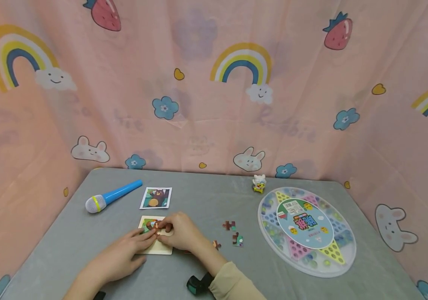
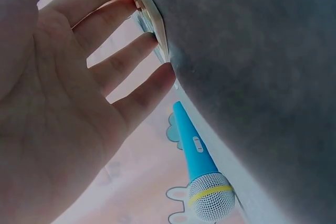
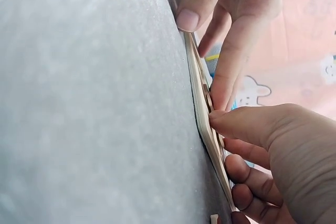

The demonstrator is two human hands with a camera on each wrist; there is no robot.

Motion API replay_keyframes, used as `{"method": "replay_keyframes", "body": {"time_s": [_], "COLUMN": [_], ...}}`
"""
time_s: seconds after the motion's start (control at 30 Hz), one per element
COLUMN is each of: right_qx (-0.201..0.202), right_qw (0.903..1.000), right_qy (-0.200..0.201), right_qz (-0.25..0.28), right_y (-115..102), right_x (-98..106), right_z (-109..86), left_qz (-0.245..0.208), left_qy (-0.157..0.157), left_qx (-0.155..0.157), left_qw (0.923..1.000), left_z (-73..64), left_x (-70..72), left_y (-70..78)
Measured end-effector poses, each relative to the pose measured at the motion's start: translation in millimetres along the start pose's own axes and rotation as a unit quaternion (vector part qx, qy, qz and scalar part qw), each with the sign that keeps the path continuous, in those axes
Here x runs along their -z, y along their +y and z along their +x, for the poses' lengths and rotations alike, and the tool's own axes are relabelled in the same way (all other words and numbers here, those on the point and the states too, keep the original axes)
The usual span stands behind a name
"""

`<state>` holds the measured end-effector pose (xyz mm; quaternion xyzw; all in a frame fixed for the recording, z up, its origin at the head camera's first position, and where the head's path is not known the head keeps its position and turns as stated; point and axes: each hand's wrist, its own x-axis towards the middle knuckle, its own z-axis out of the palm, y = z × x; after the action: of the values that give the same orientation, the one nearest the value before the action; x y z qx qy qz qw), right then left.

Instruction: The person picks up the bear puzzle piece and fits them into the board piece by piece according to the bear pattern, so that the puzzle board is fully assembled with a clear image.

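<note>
A small wooden jigsaw board [image 1: 159, 250] with a bear picture lies flat on the grey table, partly hidden by both hands. From the left, the left hand [image 1: 125, 255] reaches over it with straight, spread fingers touching the pieces; in the left wrist view these fingertips [image 2: 167, 72] meet the board's edge. The right hand [image 1: 185, 233] bends thumb and fingers about a jigsaw piece on the board; its thumb [image 3: 236, 121] lies against the piece in the right wrist view. Beyond the board is a bear picture card [image 1: 155, 198].
Loose jigsaw pieces [image 1: 237, 239] lie right of the board, some partly behind the right forearm. A blue toy microphone [image 1: 122, 192] lies at back left. A small figurine [image 1: 259, 183] stands at the back, and a round Chinese checkers set [image 1: 305, 225] covers the right side.
</note>
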<state>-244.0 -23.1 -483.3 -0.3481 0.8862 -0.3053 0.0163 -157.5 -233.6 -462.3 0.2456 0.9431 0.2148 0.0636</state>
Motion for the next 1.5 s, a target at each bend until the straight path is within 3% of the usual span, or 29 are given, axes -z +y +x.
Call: {"method": "replay_keyframes", "body": {"time_s": [0.37,0.73,0.9,1.1,1.33,1.5], "right_qx": [-0.011,-0.015,-0.013,-0.023,-0.038,-0.053], "right_qw": [0.9998,0.9998,0.9993,0.9924,0.9902,0.9869], "right_qy": [-0.008,-0.008,-0.029,-0.042,-0.013,0.029], "right_qz": [0.015,0.006,0.018,0.113,0.134,0.15], "right_y": [0.5,-2.8,-4.6,0.8,20.1,46.6], "right_x": [1.3,2.6,6.8,21.2,52.4,70.6], "right_z": [-0.1,1.0,2.3,-1.5,-16.7,-33.6], "left_qz": [-0.035,-0.028,-0.023,-0.023,-0.04,-0.038], "left_qy": [-0.024,-0.027,-0.025,-0.033,-0.039,-0.038], "left_qx": [0.006,0.02,0.024,0.039,0.055,0.059], "left_qw": [0.9991,0.999,0.9991,0.9984,0.9969,0.9968], "left_z": [0.4,-0.4,-0.6,0.6,0.2,-0.8], "left_x": [3.2,2.6,2.2,1.5,1.5,0.4], "left_y": [0.0,0.5,1.1,2.2,3.2,0.5]}}
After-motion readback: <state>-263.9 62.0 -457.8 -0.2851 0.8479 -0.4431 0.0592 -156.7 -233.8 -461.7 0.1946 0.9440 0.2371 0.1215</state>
